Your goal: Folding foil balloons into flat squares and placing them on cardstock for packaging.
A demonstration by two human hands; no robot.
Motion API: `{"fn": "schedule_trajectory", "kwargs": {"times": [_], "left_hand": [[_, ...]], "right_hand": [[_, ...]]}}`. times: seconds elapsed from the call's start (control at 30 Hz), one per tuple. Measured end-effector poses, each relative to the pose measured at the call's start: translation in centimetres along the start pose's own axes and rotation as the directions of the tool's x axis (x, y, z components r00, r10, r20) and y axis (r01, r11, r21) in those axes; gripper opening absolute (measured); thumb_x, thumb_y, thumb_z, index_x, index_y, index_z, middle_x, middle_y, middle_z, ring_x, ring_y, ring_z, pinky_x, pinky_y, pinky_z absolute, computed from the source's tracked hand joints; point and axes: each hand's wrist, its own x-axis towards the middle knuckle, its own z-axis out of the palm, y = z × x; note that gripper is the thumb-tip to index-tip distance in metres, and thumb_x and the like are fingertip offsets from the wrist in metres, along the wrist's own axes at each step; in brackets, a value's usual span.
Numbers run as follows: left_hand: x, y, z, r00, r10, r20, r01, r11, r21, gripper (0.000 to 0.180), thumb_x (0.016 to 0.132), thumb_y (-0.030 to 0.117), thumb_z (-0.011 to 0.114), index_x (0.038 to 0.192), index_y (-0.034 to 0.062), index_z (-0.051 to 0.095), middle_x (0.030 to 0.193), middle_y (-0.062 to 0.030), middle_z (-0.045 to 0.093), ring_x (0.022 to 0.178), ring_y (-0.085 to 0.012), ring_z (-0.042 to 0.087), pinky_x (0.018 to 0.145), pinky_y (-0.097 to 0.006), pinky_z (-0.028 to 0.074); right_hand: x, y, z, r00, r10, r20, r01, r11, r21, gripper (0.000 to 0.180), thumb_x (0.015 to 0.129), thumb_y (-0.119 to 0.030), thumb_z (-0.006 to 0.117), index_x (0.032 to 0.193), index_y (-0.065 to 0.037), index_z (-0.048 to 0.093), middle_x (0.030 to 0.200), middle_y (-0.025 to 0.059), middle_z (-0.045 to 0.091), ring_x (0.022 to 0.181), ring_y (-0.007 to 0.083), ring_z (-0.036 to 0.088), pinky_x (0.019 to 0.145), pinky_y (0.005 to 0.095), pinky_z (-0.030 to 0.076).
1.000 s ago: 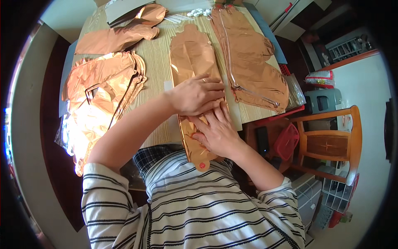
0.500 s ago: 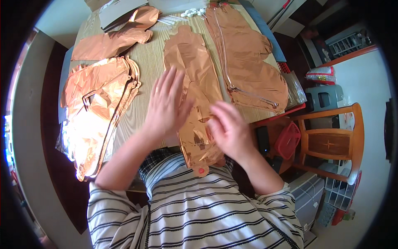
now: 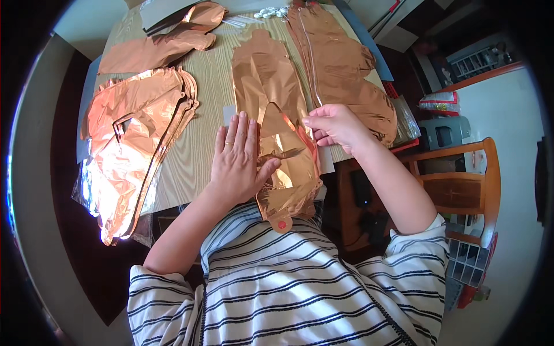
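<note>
A rose-gold foil balloon [image 3: 268,75], flat and partly folded, lies lengthwise before me. Its near end, a tab with a red spot [image 3: 281,225], hangs over the table edge against my shirt. My left hand [image 3: 236,161] rests on its left side, fingers straight, a ring on one of them and the thumb across the foil. Beside the balloon's right edge, my right hand [image 3: 337,128] has thumb and fingertips pressed together; I cannot make out what is between them. A white sheet [image 3: 326,159] shows from under the foil near that hand.
Flat foil balloons lie in a pile [image 3: 135,132] at left, in another pile [image 3: 340,63] at right, and folded [image 3: 156,52] at far left. Small white pieces [image 3: 271,12] sit at the back. A wooden chair [image 3: 487,179] stands to the right.
My left hand has come down flat on the balloon. My right hand has moved right and away from me, off the foil's middle to its right edge. White sheet edges now show beside the balloon.
</note>
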Motion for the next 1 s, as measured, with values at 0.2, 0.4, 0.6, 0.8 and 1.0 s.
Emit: {"fn": "schedule_trajectory", "kwargs": {"times": [0.2, 0.4, 0.6, 0.8, 1.0], "left_hand": [[-0.2, -0.1, 0.2, 1.0, 0.009, -0.018, -0.009, 1.0, -0.008, 0.091, 0.099, 0.062, 0.047, 0.153, -0.0095, 0.034, 0.161, -0.0318, 0.03, 0.153, -0.0435, 0.025, 0.124, -0.056, 0.017], [-0.3, -0.2, 0.1, 1.0, 0.01, -0.012, -0.01, 1.0, -0.003, 0.091, 0.099, 0.063, 0.047, 0.154, -0.0087, 0.033, 0.161, -0.0307, 0.03, 0.153, -0.0429, 0.025, 0.124, -0.057, 0.017], [-0.2, -0.1, 0.0, 1.0, 0.007, -0.004, -0.007, 1.0, 0.012, 0.091, 0.099, 0.063, 0.046, 0.155, -0.0079, 0.033, 0.161, -0.0308, 0.03, 0.153, -0.0426, 0.025, 0.124, -0.056, 0.017], [-0.2, -0.1, 0.2, 1.0, 0.005, -0.01, -0.005, 1.0, 0.011, 0.092, 0.099, 0.063, 0.047, 0.155, -0.0075, 0.032, 0.162, -0.0308, 0.029, 0.154, -0.0425, 0.024, 0.124, -0.056, 0.016], [-0.2, -0.1, 0.2, 1.0, 0.003, -0.011, -0.003, 1.0, -0.01, 0.091, 0.098, 0.062, 0.049, 0.155, -0.0078, 0.033, 0.162, -0.0308, 0.029, 0.154, -0.0427, 0.024, 0.124, -0.056, 0.017]], "right_hand": [[1.2, -0.3, 0.3, 1.0, 0.006, -0.002, -0.006, 1.0, -0.014, 0.03, 0.09, -0.026, 0.079, 0.099, 0.001, 0.069, 0.083, 0.0047, 0.068, 0.072, 0.0117, 0.063, 0.063, 0.0284, 0.054], [2.1, -0.6, 0.5, 1.0, 0.009, 0.003, -0.009, 1.0, -0.002, 0.024, 0.093, -0.02, 0.075, 0.102, 0.001, 0.067, 0.09, 0.0077, 0.07, 0.079, 0.0167, 0.069, 0.068, 0.0321, 0.057], [1.2, -0.7, 0.5, 0.999, 0.041, 0.025, -0.044, 0.989, 0.139, 0.019, 0.097, -0.016, 0.069, 0.106, 0.001, 0.067, 0.096, 0.0089, 0.072, 0.086, 0.0198, 0.071, 0.074, 0.0355, 0.059], [-0.1, -0.1, 0.8, 0.999, -0.004, 0.033, 0.001, 0.996, 0.088, 0.024, 0.096, -0.012, 0.068, 0.115, 0.002, 0.065, 0.096, 0.0075, 0.071, 0.082, 0.015, 0.07, 0.074, 0.0325, 0.058], [-0.6, 0.8, 1.1, 0.997, -0.083, 0.004, 0.083, 0.996, 0.044, 0.044, 0.095, -0.008, 0.07, 0.134, 0.005, 0.055, 0.101, 0.0086, 0.07, 0.087, 0.0138, 0.069, 0.076, 0.0293, 0.058]]}}
